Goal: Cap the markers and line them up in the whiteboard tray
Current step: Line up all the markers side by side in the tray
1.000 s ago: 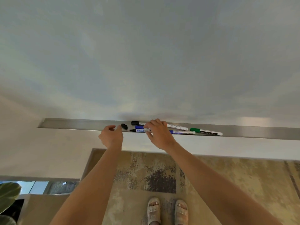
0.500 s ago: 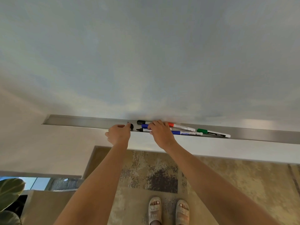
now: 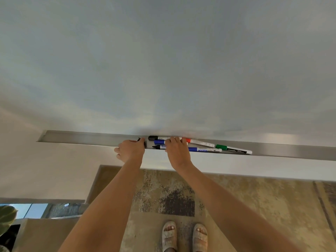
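Observation:
A long metal whiteboard tray (image 3: 81,138) runs under the whiteboard. In it lie a black-capped marker (image 3: 157,137), a blue-capped marker (image 3: 159,142), a red-capped marker (image 3: 201,143), a green-capped marker (image 3: 234,150) and an uncapped marker (image 3: 205,149) with a bare dark tip pointing left. My left hand (image 3: 130,150) pinches a small black cap (image 3: 141,140) at the tray, just left of that bare tip. My right hand (image 3: 177,151) lies over the middle of the markers, its fingers curled on the uncapped marker. The parts of the markers under it are hidden.
The whiteboard (image 3: 163,60) fills the upper view. Below the tray are a pale wall strip and a patterned rug (image 3: 236,206), with feet in sandals (image 3: 183,237). A plant leaf (image 3: 7,218) shows at the lower left. The tray's left stretch holds nothing.
My left hand closed on the black cap that lay loose in the tray and brought it right, close to the uncapped tip. My right hand stayed on the markers.

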